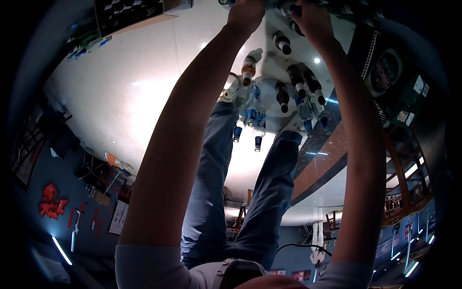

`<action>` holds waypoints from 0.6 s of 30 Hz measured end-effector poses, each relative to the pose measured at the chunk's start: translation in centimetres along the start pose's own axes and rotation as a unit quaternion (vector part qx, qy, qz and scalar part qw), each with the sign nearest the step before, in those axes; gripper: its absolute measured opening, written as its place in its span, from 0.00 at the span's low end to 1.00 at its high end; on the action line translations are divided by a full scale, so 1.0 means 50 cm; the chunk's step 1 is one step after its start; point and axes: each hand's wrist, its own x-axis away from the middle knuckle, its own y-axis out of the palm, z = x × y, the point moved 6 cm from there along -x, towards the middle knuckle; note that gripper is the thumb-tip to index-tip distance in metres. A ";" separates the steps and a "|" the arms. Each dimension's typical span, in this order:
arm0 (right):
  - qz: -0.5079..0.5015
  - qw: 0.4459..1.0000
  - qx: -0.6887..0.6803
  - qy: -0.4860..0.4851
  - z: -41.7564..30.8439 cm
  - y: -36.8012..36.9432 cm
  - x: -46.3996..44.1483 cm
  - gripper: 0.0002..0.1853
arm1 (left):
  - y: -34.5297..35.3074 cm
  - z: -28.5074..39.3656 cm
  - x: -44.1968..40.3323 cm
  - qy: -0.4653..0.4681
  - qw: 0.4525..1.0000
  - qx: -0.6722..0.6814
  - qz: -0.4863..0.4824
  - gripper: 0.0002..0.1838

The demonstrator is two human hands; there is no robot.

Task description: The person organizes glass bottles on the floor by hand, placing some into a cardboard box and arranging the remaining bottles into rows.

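My left hand (246,15) reaches to the top edge of the view, where its fingers are cut off. A bottle end (226,2) shows just beside it. My right hand (312,20) is bent in, its fingers closed at a glass bottle (287,8) that is partly cut by the frame. Between my arms, several bottles stand on the pale floor: a brown one with amber contents (249,70), dark ones (282,43), and clear ones with blue labels (252,103). They are around my feet.
A cardboard box of bottles (163,21) is at the upper left, with green and blue bottles (89,41) beside it. A dark green beer carton (392,72) and wooden chairs (404,188) are on the right. A dark floor band (320,159) runs near my right foot.
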 end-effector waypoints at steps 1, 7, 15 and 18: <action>-0.001 1.000 -0.001 -0.001 0.000 0.007 -0.004 0.15 | -0.004 0.003 -0.004 -0.003 1.000 -0.007 -0.002 0.14; 0.042 0.999 -0.030 -0.018 0.006 0.043 -0.031 0.15 | 0.001 -0.019 -0.015 -0.015 1.000 0.002 -0.012 0.13; 0.070 0.992 0.044 -0.090 0.015 0.099 -0.066 0.16 | -0.019 -0.021 -0.029 -0.012 0.998 0.003 -0.055 0.18; 0.070 0.996 0.014 -0.059 -0.003 0.094 -0.072 0.10 | -0.056 -0.002 -0.012 -0.023 0.995 0.001 -0.100 0.23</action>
